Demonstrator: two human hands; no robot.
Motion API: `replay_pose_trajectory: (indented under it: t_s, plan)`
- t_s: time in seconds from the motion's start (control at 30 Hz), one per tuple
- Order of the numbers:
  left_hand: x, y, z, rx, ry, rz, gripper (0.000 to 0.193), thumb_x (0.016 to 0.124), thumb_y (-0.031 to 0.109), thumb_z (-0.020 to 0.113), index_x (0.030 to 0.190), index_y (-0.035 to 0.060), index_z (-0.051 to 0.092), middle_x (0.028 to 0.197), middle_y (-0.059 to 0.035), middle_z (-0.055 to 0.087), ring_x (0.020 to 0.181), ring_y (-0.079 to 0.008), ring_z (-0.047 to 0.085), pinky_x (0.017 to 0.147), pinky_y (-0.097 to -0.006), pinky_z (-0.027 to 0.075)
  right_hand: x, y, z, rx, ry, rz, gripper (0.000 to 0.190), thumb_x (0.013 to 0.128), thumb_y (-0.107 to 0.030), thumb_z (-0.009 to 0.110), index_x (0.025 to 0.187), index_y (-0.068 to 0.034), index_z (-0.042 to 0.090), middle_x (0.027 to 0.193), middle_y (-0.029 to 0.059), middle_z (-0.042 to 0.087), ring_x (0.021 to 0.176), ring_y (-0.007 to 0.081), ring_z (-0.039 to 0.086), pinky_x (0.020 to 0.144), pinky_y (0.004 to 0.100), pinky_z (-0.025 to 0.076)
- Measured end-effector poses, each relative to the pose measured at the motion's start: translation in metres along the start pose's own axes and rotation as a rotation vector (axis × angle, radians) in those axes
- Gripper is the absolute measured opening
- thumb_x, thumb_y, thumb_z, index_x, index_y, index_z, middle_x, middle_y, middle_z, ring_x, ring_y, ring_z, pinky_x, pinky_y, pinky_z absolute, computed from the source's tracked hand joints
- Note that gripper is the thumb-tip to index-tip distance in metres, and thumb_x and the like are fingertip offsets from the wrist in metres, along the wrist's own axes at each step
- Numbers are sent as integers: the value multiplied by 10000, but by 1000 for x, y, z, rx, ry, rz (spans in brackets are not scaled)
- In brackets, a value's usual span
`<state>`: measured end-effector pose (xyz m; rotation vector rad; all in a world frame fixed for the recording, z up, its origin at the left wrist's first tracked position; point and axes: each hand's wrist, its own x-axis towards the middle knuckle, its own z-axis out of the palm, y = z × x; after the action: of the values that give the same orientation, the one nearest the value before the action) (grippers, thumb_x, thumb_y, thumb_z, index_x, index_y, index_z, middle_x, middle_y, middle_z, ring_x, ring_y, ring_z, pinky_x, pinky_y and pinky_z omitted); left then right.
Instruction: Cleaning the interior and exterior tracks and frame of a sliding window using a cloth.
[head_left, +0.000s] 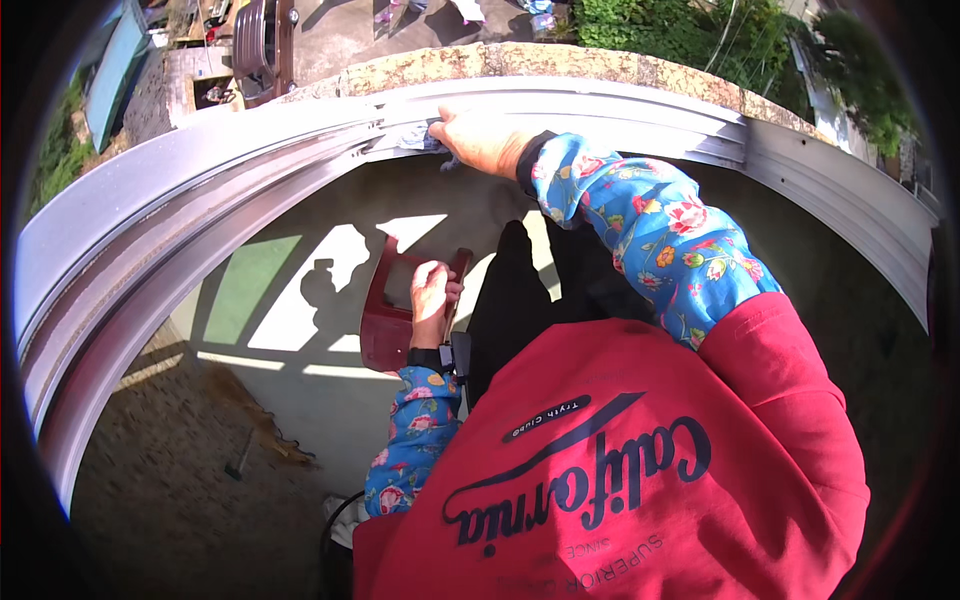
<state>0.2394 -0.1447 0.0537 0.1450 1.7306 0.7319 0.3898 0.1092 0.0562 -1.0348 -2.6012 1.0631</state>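
Observation:
My right hand (480, 139) presses a bluish crumpled cloth (414, 137) against the white window frame track (600, 112). Part of the cloth hangs below the fingers. Lower down, my left hand (431, 289) has curled fingers and overlaps a dark red stool or chair (384, 341) from this angle. Whether it grips the red seat or hovers over it is unclear. Both forearms wear blue floral sleeves, with dark bands at the wrists.
A long multi-rail sill (187, 195) curves down the left. Outside are a weathered ledge (525, 60), a parked vehicle (262, 45) and greenery (660, 30), seen from above. Sunlit patches and shadows fall on the floor (330, 420). A small brush-like tool (238, 457) lies lower left.

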Motion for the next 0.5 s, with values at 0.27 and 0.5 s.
replay_pose_trajectory:
  t_s: [0.27, 0.5]
  plan:
    - [12, -26, -24, -248, -194, 152, 207, 918, 102, 556, 1110, 40, 512, 883, -79, 595, 590, -146, 618, 490, -222, 504, -206, 134, -72, -361, 37, 419, 238, 798, -83, 625, 1034, -100, 650, 892, 156, 579, 857, 366, 597, 754, 435, 494]
    - [12, -32, -40, -116, -70, 117, 226, 917, 152, 578, 1108, 47, 520, 885, -78, 600, 641, -158, 629, 499, -236, 492, -35, 24, -46, 79, 328, 120, 244, 860, -152, 591, 1089, -71, 613, 964, 165, 560, 898, 360, 580, 791, 396, 478]
